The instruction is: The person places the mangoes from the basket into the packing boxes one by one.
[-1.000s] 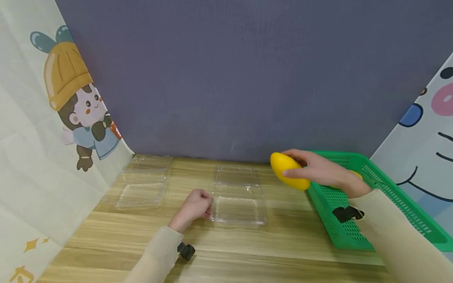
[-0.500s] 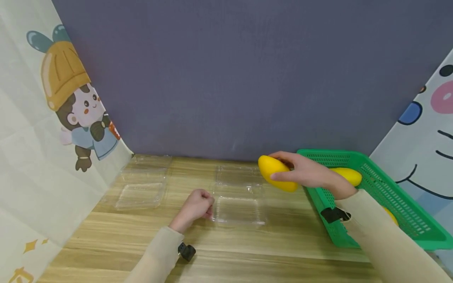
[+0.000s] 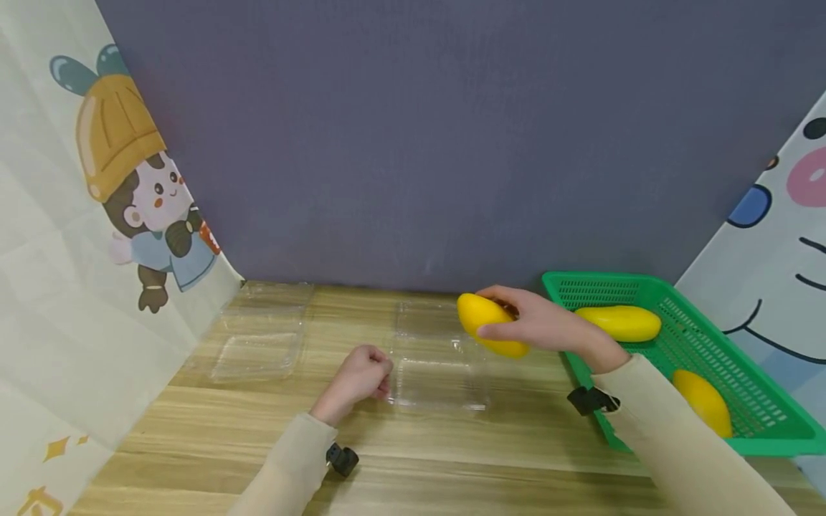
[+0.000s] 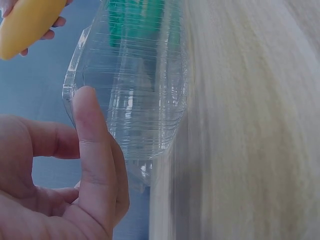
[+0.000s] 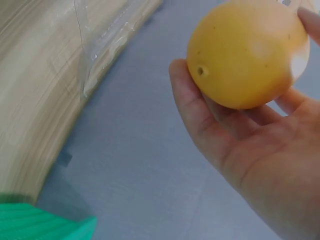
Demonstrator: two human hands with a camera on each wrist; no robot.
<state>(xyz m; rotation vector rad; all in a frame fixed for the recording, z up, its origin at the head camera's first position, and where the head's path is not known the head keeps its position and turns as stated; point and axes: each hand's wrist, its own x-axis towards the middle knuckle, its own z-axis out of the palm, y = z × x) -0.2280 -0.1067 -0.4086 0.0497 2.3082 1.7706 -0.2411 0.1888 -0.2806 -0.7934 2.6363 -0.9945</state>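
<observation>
Toward nine o'clock the right hand (image 3: 538, 319) has travelled since a second ago, taking a yellow fruit (image 3: 482, 315) from just over the edge of the green basket (image 3: 723, 358) to a spot clear of it. With the arm shifted, two yellow shapes in the basket now show well: a long fruit (image 3: 619, 322) toward its ten o'clock and a rounder fruit (image 3: 703, 401) toward its five. The left hand (image 3: 358, 374) has hardly stirred.

From where I stand, taking the middle clear box (image 3: 439, 387) as the dial's centre and the grey wall (image 3: 400, 143) as twelve, the right hand hangs at two o'clock, thumb and fingers parted just as wide as the fruit they grip. That fruit is held in the air, off the wooden surface (image 3: 387, 459); the right wrist view shows a small dimple on its end. The left hand sits at nine o'clock, fingers bent in, thumb and finger pinching the box's edge, though the fingertips partly cover the contact. Farther out at nine o'clock lies a second clear box (image 3: 254, 355), and the basket stands at three. Both arms wear cream sleeves with a black device (image 3: 342, 459) at the wrist.
</observation>
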